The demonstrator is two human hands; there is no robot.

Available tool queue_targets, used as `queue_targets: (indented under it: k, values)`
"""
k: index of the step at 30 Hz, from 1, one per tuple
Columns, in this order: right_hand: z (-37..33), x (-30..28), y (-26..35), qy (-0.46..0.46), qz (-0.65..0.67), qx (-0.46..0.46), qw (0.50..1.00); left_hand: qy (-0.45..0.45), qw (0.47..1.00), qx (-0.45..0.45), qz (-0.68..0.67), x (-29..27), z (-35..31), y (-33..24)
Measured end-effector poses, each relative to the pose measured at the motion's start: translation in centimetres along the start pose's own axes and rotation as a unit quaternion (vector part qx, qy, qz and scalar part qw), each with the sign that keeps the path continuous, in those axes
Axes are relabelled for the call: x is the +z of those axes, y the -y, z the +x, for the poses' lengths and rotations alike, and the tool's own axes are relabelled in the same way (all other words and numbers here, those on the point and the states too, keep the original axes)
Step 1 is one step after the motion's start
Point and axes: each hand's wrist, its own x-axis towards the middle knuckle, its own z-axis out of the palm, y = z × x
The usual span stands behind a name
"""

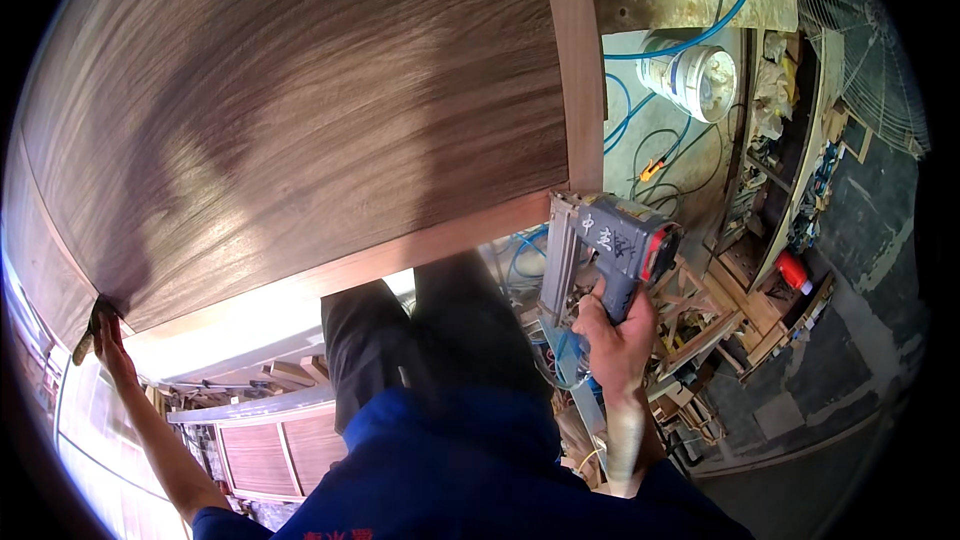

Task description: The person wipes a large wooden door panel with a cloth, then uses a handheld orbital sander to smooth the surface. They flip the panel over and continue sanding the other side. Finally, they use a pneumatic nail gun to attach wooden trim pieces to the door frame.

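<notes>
My right hand (622,340) is wrapped round the grip of a grey and black nail gun (622,238) with a red part at its back. The gun's nose touches the pale wood edge strip at the near right corner of a large brown wood-grain panel (350,110). Far to the left, my left hand (114,345) is at the panel's near edge. It holds a dark, narrow tool (92,328) against a joint in the edging; the tool's exact kind is hard to make out.
A white bucket (700,83) lies past the right side, with blue air hoses (690,42) around it. Wood offcuts (700,325) and a red bottle (793,271) are at the right. A mesh fan guard (860,35) stands far right. Another framed panel (260,455) is below left.
</notes>
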Motion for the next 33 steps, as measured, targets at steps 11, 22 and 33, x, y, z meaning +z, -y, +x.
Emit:
queue_targets:
  k: [11,22,33]
  values:
    - [-3.7,1.0,-0.5,-0.021,-0.094,-0.137,0.986,0.102,0.975,0.151,0.124,-1.9,2.1,4.1]
    - [-18.6,24.3,2.0,0.166,-0.094,-0.135,0.972,-0.018,0.964,0.15,-0.218,8.5,-5.9,-1.4]
    - [-26.3,49.9,0.4,0.349,-0.184,-0.236,0.888,-0.059,0.969,0.168,-0.169,4.5,-4.6,3.0]
